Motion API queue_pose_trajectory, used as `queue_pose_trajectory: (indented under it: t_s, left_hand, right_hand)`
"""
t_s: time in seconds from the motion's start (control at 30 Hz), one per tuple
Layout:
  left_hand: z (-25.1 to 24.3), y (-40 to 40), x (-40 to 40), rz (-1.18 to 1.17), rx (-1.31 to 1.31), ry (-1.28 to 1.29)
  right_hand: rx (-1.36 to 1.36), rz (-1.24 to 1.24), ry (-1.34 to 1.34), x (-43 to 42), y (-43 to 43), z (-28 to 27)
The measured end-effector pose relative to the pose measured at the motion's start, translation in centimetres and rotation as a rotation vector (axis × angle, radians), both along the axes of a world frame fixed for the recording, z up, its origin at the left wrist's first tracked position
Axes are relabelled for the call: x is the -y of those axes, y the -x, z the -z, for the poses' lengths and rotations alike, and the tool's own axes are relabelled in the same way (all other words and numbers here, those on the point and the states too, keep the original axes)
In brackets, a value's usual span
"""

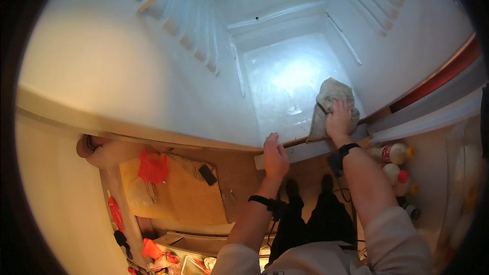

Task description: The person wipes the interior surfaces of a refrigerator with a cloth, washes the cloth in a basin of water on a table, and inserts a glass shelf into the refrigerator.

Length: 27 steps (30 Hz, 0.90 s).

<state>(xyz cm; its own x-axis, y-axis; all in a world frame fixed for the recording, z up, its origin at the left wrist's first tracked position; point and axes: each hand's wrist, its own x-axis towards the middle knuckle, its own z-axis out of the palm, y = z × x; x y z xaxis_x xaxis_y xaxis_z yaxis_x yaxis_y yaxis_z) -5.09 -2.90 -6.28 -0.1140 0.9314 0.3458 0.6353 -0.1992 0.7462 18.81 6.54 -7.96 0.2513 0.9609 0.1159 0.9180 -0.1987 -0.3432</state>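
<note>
A white, brightly lit fridge-like compartment [282, 72] with ribbed side walls stands before me. My right hand [339, 120] presses a grey-beige cloth [333, 91] flat on its floor, near the right front corner; part of the cloth hangs towards the front edge. My left hand [276, 156] is at the compartment's front edge, fingers apart and holding nothing; whether it touches the edge I cannot tell. Dark bands sit on both wrists.
Bottles with red and yellow caps [393, 152] stand at the right. To the left, a yellowish board [183, 198] bears a red plastic bag [153, 166] and a dark phone-like object [207, 175]. An open door with a pale shelf [424, 116] is at the right. Cables run near my feet.
</note>
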Motion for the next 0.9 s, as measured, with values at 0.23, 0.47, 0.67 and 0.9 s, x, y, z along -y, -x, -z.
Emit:
queue_pose_trajectory:
  t_s: [0.23,0.47,0.67,0.9]
  left_hand:
    - [-0.9,1.0,-0.2,-0.044,-0.080,0.059]
    - [-1.5,0.9,0.8,-0.092,-0.071,0.098]
    - [-1.4,-0.5,0.5,-0.025,-0.062,0.022]
    - [-1.3,-1.9,-0.8,0.042,-0.179,-0.032]
  right_hand:
    - [-0.145,-0.172,-0.057,0.7,9.8,0.6]
    - [-0.965,-0.034,0.059,-4.9,10.2,-3.3]
    - [-1.172,0.222,-0.459,-8.8,4.7,-8.0]
    - [-0.691,0.297,-0.377,-8.3,0.9,-8.7]
